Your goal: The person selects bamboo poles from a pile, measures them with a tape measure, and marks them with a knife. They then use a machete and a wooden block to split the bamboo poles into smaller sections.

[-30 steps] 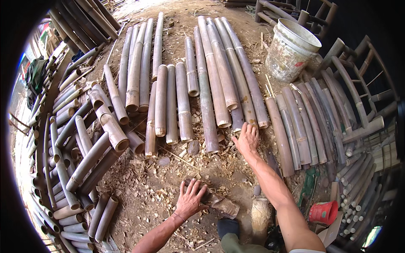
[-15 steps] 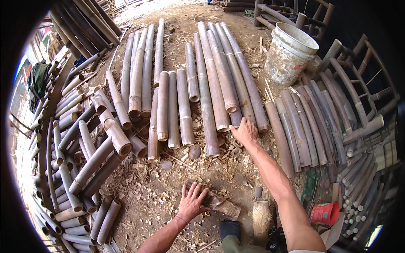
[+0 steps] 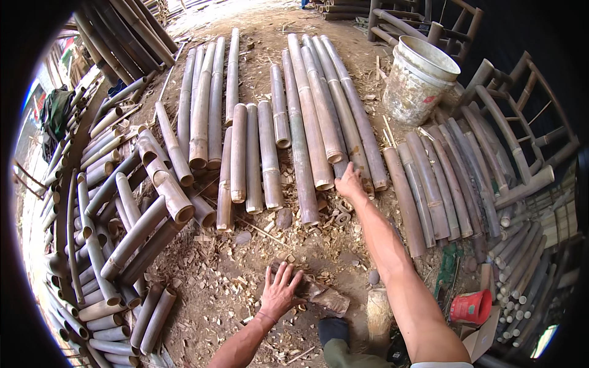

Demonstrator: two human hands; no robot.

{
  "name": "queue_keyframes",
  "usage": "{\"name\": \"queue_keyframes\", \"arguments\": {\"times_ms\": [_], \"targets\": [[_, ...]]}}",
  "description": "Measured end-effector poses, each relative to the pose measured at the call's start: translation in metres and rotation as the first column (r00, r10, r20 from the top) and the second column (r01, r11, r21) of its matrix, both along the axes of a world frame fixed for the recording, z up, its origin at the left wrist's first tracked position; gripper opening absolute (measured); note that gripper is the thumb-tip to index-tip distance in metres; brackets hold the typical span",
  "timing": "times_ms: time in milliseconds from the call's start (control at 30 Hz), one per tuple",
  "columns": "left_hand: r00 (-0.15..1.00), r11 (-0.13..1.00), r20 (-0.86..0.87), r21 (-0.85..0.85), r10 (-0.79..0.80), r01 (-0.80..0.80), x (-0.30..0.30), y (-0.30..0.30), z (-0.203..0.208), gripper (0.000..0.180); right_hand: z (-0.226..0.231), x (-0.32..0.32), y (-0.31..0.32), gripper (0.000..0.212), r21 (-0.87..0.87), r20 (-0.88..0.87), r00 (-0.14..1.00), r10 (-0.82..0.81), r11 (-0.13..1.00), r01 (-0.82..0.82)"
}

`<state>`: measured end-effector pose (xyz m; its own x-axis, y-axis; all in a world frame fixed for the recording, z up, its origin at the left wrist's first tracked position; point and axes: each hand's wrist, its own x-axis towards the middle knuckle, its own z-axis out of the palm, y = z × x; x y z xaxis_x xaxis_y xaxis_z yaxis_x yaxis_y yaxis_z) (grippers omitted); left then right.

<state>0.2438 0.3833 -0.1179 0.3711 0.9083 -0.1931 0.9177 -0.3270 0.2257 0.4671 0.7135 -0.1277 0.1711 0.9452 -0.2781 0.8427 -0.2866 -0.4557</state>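
My right hand [image 3: 351,185] reaches out to the near ends of a row of bamboo poles. Its index finger is stretched out over a bamboo pole [image 3: 358,161] and its thumb stands apart; the other fingers are partly hidden. A darker bamboo piece [image 3: 341,168] lies just beside the fingertip. Closer to me, my left hand [image 3: 281,295] rests with spread fingers on the end of a rough brown wood block [image 3: 330,299] on the ground. To the block's right stands a pale, upright wood stump [image 3: 378,306], partly covered by my right forearm.
Cut bamboo is heaped at the left [image 3: 140,240], and shorter bamboo lengths [image 3: 437,202] lie at the right. A stained white bucket [image 3: 412,92] stands behind these, near bamboo frames [image 3: 514,132]. A red container [image 3: 470,306] lies at lower right. Wood chips [image 3: 245,270] litter the dirt floor.
My right hand has shifted slightly on the bamboo ends, and its index finger now points forward. My left hand stays on the wood block. The view has moved slightly.
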Motion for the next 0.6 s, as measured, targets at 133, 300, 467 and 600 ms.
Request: {"name": "queue_keyframes", "arguments": {"times_ms": [133,300,467,600], "targets": [[1.0,1.0,0.014,0.013,0.001,-0.001,-0.003,-0.003,-0.003,0.096,0.019,0.021,0.008,0.073,-0.048,-0.25,0.953,-0.169,0.986,0.162],[0.999,0.999,0.041,0.039,-0.012,0.01,0.003,0.0,-0.003,0.094,0.082,0.077,-0.033,0.059,-0.116,-0.825,0.544,-0.156,0.987,0.108],[0.963,0.977,0.225,-0.181,0.15,-0.11,-0.002,0.017,0.01,0.102,0.13,0.05,-0.153,0.07,-0.18,-0.847,-0.438,-0.301,0.938,-0.297],[-0.109,0.668,0.66,-0.724,0.744,0.173,0.006,0.045,0.075,0.081,0.122,0.006,-0.271,0.065,0.011,-0.768,-0.501,-0.4,0.773,-0.634]]}}
